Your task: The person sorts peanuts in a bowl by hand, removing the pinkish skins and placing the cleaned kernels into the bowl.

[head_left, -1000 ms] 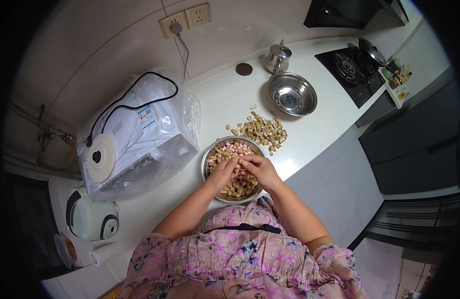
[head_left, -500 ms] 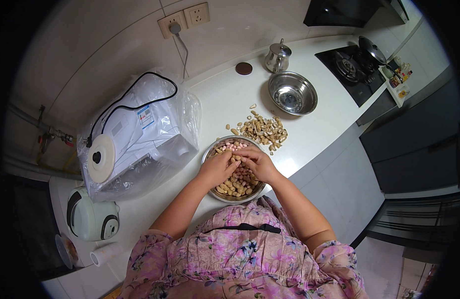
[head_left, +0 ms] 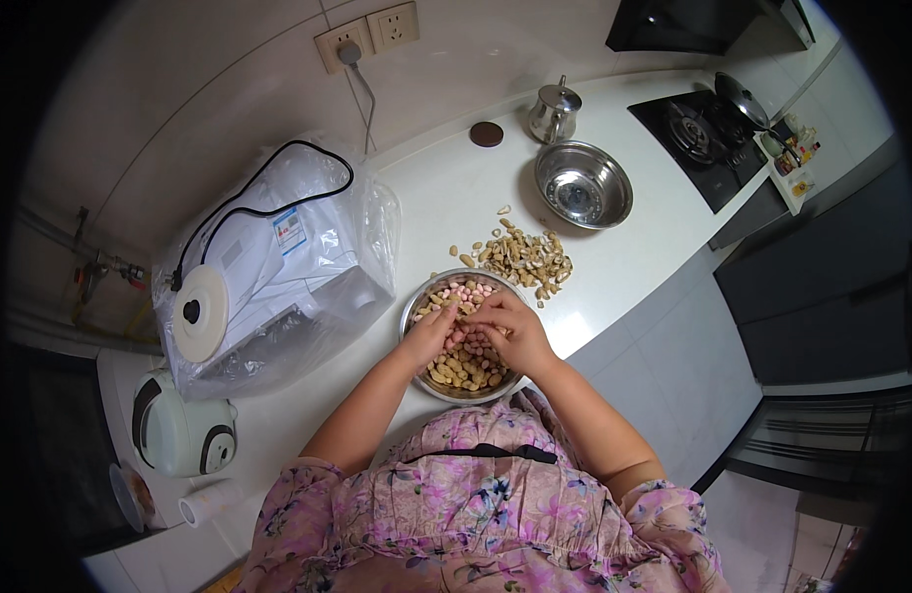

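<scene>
At the near edge of the white table [head_left: 456, 188], just ahead of the person's body, stands a round steel bowl [head_left: 413, 314] heaped with peanuts [head_left: 466, 368]: pale pink shelled kernels toward its 12 o'clock side, tan unshelled ones toward 6 o'clock. Both hands rest over the bowl's middle, the left hand [head_left: 428, 334] at about 9 o'clock and the right hand [head_left: 513, 329] at about 3 o'clock, their fingers drawn together and meeting over the nuts, pinched on something too small to make out. A loose pile of empty shells [head_left: 525, 257] lies on the table at 1 o'clock from the bowl, just beside it. Farther off at 1 o'clock sits an empty steel basin [head_left: 582, 185], and at 10 o'clock a plastic-wrapped white appliance [head_left: 278, 267].
</scene>
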`<state>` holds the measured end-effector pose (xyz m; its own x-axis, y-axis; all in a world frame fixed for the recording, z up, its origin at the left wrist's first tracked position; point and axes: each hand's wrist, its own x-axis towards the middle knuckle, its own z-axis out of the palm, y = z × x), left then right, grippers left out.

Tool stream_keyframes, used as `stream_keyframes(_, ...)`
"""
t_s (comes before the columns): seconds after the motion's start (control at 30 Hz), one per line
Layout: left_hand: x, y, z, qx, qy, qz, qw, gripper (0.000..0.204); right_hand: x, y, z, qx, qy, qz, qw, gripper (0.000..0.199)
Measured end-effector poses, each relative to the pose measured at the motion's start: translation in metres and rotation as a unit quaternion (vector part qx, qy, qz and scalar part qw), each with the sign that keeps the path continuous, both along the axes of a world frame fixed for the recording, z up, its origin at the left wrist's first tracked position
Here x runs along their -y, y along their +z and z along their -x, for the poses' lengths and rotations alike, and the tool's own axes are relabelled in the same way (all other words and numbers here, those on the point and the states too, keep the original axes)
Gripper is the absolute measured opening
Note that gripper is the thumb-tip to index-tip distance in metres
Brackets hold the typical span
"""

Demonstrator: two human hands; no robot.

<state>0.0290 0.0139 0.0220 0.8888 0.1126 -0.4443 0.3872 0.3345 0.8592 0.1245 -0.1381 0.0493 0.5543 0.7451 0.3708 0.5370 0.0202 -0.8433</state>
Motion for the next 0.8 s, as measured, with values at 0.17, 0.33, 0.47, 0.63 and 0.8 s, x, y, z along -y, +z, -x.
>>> stream_keyframes(0.17, 0.002, -0.001, 0.001, 0.002, 0.002, 0.005, 1.000, 0.041, -0.002, 0.007, 0.005, 0.075, -0.015, 0.058, 0.995, 0.027)
stream_keyframes(0.33, 0.000, -0.005, 0.002, 0.006, -0.002, 0.048, 0.999, 0.040, 0.000, 0.003, 0.001, 0.105, 0.016, 0.047, 0.993, 0.025)
stream_keyframes(0.47, 0.002, -0.002, 0.002, -0.016, 0.019, 0.082, 0.996, 0.040, 0.000, 0.005, 0.001, 0.104, 0.014, 0.048, 0.993, 0.021)
stream_keyframes(0.63, -0.001, -0.011, 0.004, -0.040, 0.025, 0.057, 0.997, 0.040, 0.002, 0.000, 0.001, 0.036, 0.020, 0.095, 0.995, 0.021)
stream_keyframes(0.8, -0.004, -0.018, 0.006, -0.059, 0.022, -0.018, 0.998, 0.041, 0.008, -0.008, 0.005, -0.010, -0.024, 0.100, 0.995, 0.023)
